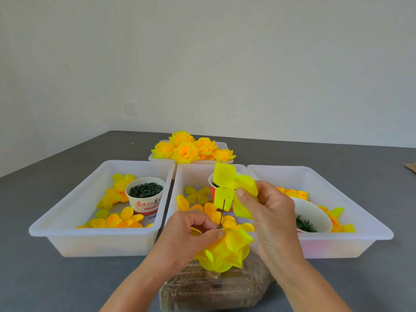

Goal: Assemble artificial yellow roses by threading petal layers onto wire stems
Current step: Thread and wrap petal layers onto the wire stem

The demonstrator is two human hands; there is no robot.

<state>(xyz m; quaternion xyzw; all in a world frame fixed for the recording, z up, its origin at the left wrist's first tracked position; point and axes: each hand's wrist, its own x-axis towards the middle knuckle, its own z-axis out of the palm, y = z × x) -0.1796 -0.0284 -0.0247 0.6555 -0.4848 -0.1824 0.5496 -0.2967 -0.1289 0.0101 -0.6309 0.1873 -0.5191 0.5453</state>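
My left hand (191,230) pinches a thin dark wire stem (222,212) at the base of a half-built yellow rose (227,251), whose petals hang down below my fingers. My right hand (267,212) pinches a bright yellow petal layer (227,185) with several lobes, held over the upper end of the wire. The wire's tip sits against one lobe of that layer. Both hands are above the front edge of the middle white tray (177,188).
Three white trays stand side by side: the left tray (74,210) holds loose petals and a paper cup of dark green parts (145,194); the right tray (337,192) holds petals and a tipped cup (313,215). Finished roses (191,149) fill a rear tray. A plastic-wrapped bundle (213,287) lies under my hands.
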